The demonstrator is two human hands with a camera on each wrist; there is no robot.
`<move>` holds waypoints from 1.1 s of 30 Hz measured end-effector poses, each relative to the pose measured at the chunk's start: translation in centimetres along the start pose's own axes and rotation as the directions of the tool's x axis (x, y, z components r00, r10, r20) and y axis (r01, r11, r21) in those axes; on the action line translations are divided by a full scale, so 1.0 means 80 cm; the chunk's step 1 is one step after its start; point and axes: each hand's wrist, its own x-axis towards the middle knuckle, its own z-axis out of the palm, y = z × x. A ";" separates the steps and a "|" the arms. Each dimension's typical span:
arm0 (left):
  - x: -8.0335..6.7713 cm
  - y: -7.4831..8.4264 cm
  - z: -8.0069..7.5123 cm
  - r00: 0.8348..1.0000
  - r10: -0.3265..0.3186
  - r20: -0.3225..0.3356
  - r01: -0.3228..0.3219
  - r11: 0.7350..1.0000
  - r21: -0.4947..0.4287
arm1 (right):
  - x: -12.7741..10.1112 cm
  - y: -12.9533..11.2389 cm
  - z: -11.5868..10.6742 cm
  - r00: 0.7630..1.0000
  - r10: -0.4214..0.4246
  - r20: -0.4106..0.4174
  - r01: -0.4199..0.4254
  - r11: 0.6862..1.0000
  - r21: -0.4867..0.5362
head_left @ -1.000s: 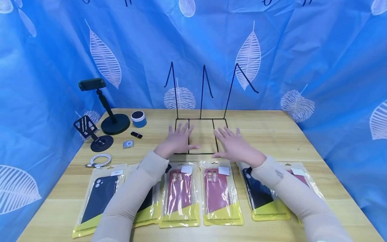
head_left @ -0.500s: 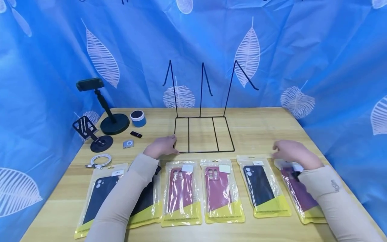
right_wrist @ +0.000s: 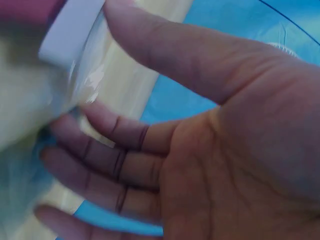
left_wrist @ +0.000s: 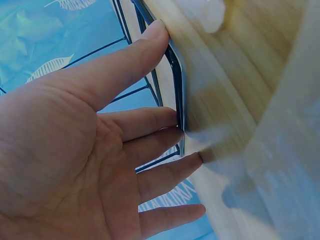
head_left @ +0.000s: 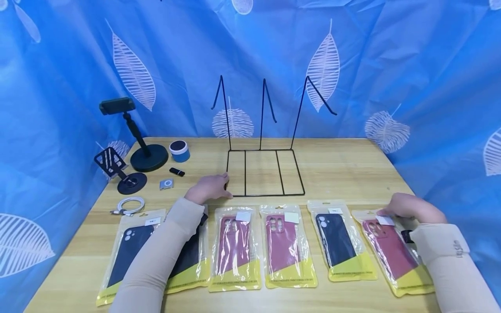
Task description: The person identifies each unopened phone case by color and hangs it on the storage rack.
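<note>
Head view. Right hand (head_left: 416,208): fingers bent down at the label end of the outermost red-case package (head_left: 391,252), with the white label (head_left: 385,220) at the thumb and fingertips. The package lay on the counter (head_left: 340,174), toward the person from this hand and slightly to its left. Its long axis ran from the fingertips back toward the person, slanting outward, so that the yellow foot came beside the right sleeve (head_left: 442,252). Dark-case package (head_left: 335,239): next in the row, to the right hand's left. Left hand (head_left: 207,188): well apart from the red-case package, at the near left corner of the black wire rack (head_left: 261,150). The rack lay beyond the right hand and to its left. The right hand was plainly the nearer to the package; the end-on approach was judged the governing relation.

Left wrist view. Left hand: thumb and fingers spread apart, fairly straight, with the thumb tip and foremost fingertips against the rack's wire; not closed round it.

Right wrist view. Right hand: thumb beside the label, fingers loosely bent at the package's edge, a gap between thumb and forefinger near the palm. The package lay off the fingertips, blurred; whether they pinched or merely touched it could not be told.
</note>
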 end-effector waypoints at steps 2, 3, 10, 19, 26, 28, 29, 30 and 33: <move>0.001 0.000 -0.001 1.000 0.001 0.000 -0.001 1.000 0.006 | 0.003 0.004 -0.001 0.999 -0.046 -0.004 0.046 0.999 0.023; 0.001 0.000 -0.001 1.000 0.002 0.000 -0.002 1.000 0.006 | 0.003 0.005 -0.002 0.998 -0.061 0.001 0.061 0.998 0.032; 0.000 -0.003 -0.003 1.000 0.002 -0.002 -0.002 1.000 -0.020 | -0.001 0.006 -0.018 0.993 -0.101 -0.059 0.107 0.986 0.126; 0.000 -0.001 -0.001 1.000 0.019 -0.018 -0.020 1.000 -0.022 | -0.031 -0.036 -0.048 0.917 -0.207 -0.340 0.278 0.945 0.174; -0.002 0.002 0.000 1.000 0.020 -0.018 -0.021 0.999 -0.038 | -0.044 -0.099 -0.061 0.566 -0.293 -0.771 0.634 0.752 0.180; -0.004 0.003 0.000 1.000 0.021 -0.015 -0.022 0.999 -0.032 | -0.038 -0.121 -0.065 0.406 -0.297 -0.864 0.755 0.642 0.134; -0.005 0.003 0.001 1.000 0.021 -0.013 -0.022 0.999 -0.029 | -0.033 -0.131 -0.068 0.332 -0.291 -0.897 0.802 0.588 0.106; -0.006 0.004 0.001 1.000 0.022 -0.011 -0.022 0.999 -0.028 | -0.028 -0.142 -0.071 0.262 -0.283 -0.923 0.844 0.531 0.077; -0.008 0.004 -0.001 1.000 0.023 -0.008 -0.023 0.999 -0.024 | -0.011 -0.173 -0.084 0.107 -0.203 -0.973 0.921 0.389 0.020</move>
